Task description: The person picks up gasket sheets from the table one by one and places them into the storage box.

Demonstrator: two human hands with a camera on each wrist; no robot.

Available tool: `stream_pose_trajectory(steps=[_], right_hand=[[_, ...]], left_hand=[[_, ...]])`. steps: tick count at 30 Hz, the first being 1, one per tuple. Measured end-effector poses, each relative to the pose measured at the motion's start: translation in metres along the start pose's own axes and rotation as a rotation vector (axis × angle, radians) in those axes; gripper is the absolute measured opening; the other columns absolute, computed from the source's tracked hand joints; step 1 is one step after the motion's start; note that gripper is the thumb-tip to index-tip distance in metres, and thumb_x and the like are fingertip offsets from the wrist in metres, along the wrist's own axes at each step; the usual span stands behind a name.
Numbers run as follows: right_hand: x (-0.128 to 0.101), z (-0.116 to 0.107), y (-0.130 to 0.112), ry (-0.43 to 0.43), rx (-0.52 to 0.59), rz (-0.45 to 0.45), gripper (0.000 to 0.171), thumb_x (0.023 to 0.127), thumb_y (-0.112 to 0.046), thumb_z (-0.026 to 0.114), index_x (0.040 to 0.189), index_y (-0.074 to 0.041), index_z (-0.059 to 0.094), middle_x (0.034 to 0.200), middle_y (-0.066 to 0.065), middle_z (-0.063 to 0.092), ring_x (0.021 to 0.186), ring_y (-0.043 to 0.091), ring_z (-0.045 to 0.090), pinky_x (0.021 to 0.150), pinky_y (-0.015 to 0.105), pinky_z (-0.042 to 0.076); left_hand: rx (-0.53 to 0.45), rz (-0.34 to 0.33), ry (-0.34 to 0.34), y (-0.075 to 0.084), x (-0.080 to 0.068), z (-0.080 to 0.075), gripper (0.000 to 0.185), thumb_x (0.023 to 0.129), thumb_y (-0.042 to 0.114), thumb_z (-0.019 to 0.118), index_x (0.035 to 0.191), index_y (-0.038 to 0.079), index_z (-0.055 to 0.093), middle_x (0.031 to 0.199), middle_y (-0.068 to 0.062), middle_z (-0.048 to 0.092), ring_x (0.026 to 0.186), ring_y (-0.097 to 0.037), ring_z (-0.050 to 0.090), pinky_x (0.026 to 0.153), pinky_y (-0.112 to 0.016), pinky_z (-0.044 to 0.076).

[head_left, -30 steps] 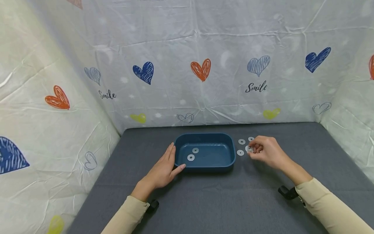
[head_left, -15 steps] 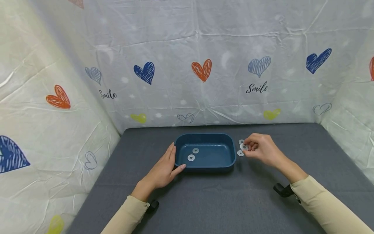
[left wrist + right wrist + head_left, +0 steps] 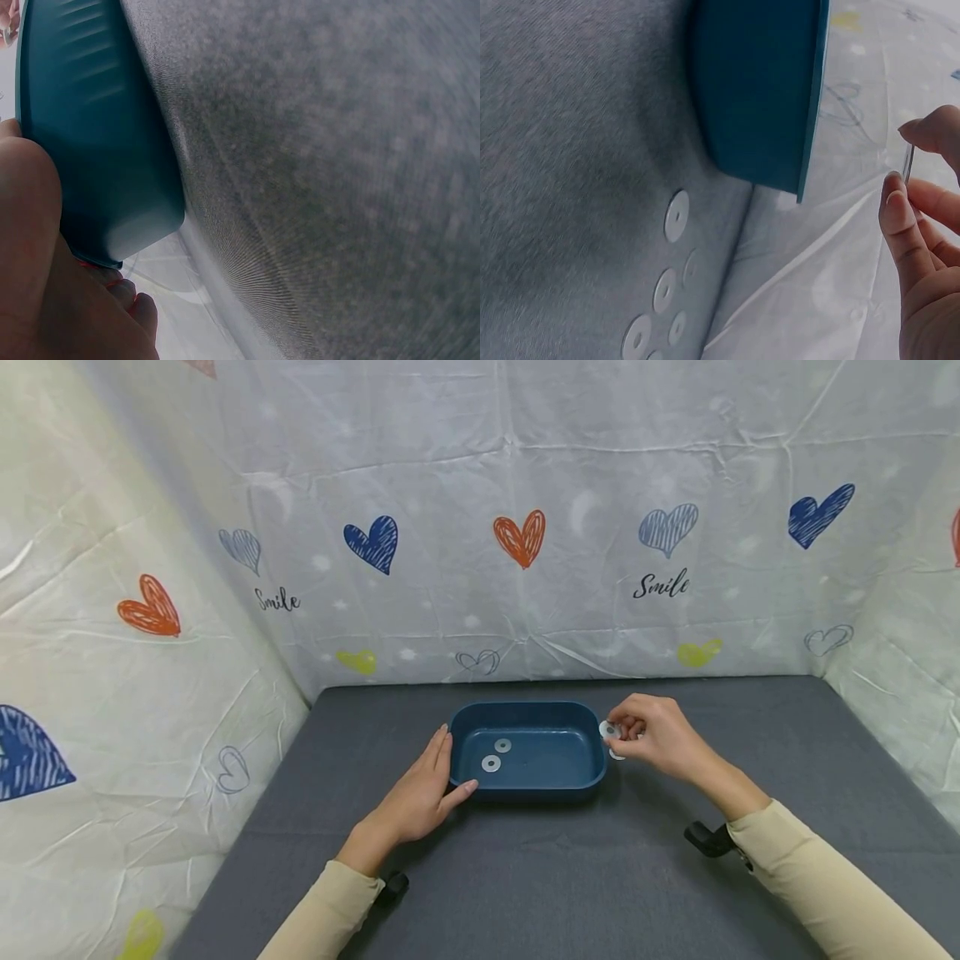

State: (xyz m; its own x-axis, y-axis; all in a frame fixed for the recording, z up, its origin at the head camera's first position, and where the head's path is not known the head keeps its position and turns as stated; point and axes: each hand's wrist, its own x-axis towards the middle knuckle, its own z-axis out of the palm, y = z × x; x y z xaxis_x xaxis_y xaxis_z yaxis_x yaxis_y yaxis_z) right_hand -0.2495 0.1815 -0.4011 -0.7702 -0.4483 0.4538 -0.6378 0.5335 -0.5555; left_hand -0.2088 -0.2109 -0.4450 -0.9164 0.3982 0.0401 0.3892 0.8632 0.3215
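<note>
A dark blue rectangular tray [image 3: 555, 758] stands mid-table, with two flat washers [image 3: 491, 764] lying on its floor at the left. My left hand [image 3: 415, 793] rests against its left end, the fingers fairly straight along the wall and the thumb by the near rim. In the left wrist view, the tray's outer wall [image 3: 97, 127] rises beside that hand. Just off the tray's right end, my right hand [image 3: 656, 737] pinches another washer [image 3: 608, 730] between thumb and fingers. The right wrist view shows this washer [image 3: 908, 163] edge-on, held above the table.
Several more washers [image 3: 664, 290] lie on the grey tablecloth [image 3: 525, 877] right of the tray, mostly hidden by my right hand in the head view. A white curtain [image 3: 450, 610] printed with hearts hangs behind the table and along both sides.
My right hand has lifted the washer and moved left and slightly up with it, from among the loose washers to the tray's right rim. The left hand and tray stay put.
</note>
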Motion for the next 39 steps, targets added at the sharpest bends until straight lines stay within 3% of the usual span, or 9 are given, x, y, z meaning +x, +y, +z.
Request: stream_pose_trajectory(steps=[22,39], right_hand=[[0.022,0.025,-0.011,-0.026,0.029,-0.024,0.017,0.082,-0.006,0.084,0.097,-0.005,0.076,0.086,0.003,0.066,0.069,0.009,0.062,0.066,0.029,0.056],[0.039,0.051,-0.01,-0.102,0.033,0.005,0.017,0.085,-0.009,0.083,0.099,-0.004,0.075,0.087,0.002,0.066,0.072,0.009,0.062,0.069,0.029,0.056]], left_hand=[[0.007,0.005,0.008,-0.001,0.0,0.0,0.097,0.104,0.065,0.04,0.162,-0.005,0.007,0.171,-0.019,0.0,0.158,-0.031,0.006,0.123,-0.051,0.02],[-0.005,0.007,0.01,-0.003,0.0,0.002,0.099,0.103,0.069,0.037,0.162,-0.004,0.006,0.171,-0.018,-0.001,0.158,-0.031,0.006,0.123,-0.052,0.021]])
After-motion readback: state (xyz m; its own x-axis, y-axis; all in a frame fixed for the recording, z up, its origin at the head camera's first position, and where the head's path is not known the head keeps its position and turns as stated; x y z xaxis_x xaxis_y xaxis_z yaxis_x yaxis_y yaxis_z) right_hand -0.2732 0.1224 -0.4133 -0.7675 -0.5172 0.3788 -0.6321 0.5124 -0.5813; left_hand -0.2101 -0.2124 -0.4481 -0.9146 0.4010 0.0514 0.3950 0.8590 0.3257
